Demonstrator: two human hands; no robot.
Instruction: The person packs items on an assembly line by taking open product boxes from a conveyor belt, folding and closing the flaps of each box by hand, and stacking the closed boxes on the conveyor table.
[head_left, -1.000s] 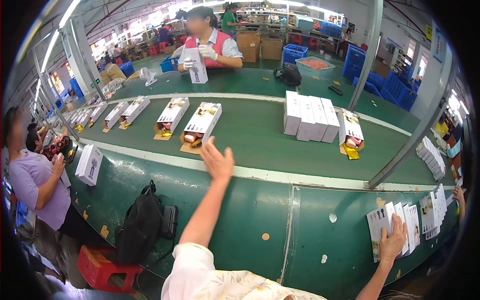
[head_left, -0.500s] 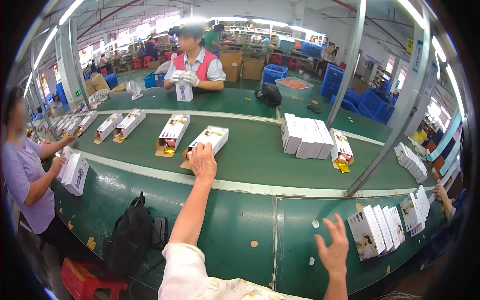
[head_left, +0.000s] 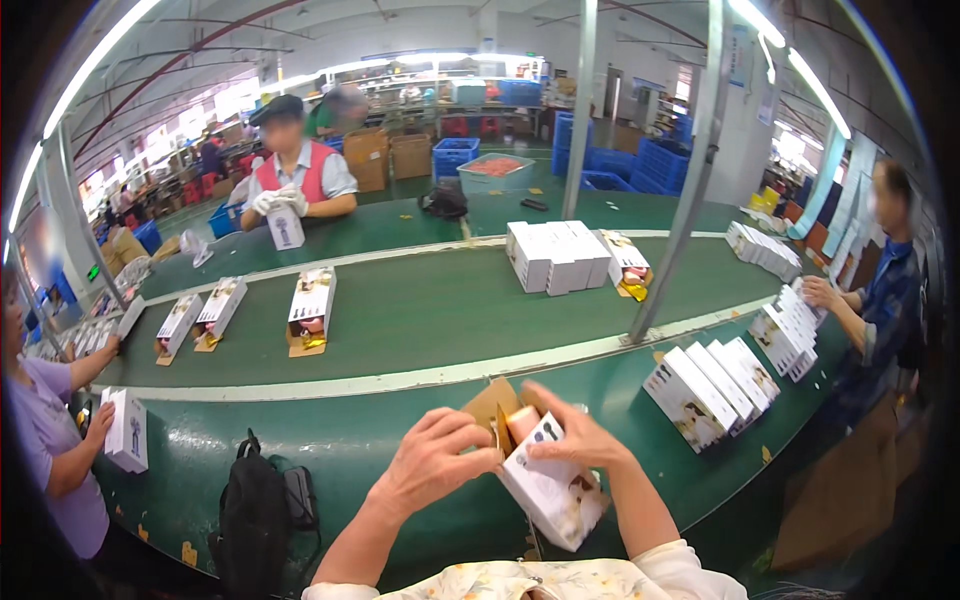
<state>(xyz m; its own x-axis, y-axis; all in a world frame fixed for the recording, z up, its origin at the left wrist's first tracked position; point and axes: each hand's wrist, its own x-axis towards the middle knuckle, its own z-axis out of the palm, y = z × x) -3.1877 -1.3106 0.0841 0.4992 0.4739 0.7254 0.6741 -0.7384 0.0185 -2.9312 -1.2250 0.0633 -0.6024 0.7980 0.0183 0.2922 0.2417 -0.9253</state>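
Note:
A white printed carton [head_left: 555,500] is tilted in front of me over the near table, its open end pointing away with a brown flap [head_left: 488,402] folded out. Inside the opening sit a pale pink item [head_left: 522,422] and a gold foil packet [head_left: 502,432]. My right hand [head_left: 580,438] grips the carton at its open end, thumb on the printed face, fingers along the far side. At the left of the opening, my left hand [head_left: 440,462] is closed, its fingertips pinched at the gold packet's edge; part of the contact is hidden.
Open cartons [head_left: 312,305] lie on the green conveyor [head_left: 420,320] at left, and a white carton stack [head_left: 558,258] stands beyond. More cartons [head_left: 705,395] lean at my right. A black backpack [head_left: 255,520] lies at left. A metal post [head_left: 680,200] rises right. Co-workers sit across and both sides.
My left hand has drawn the carton off the conveyor to the near table. My right hand has come in from the right and taken hold of it. The view has turned right.

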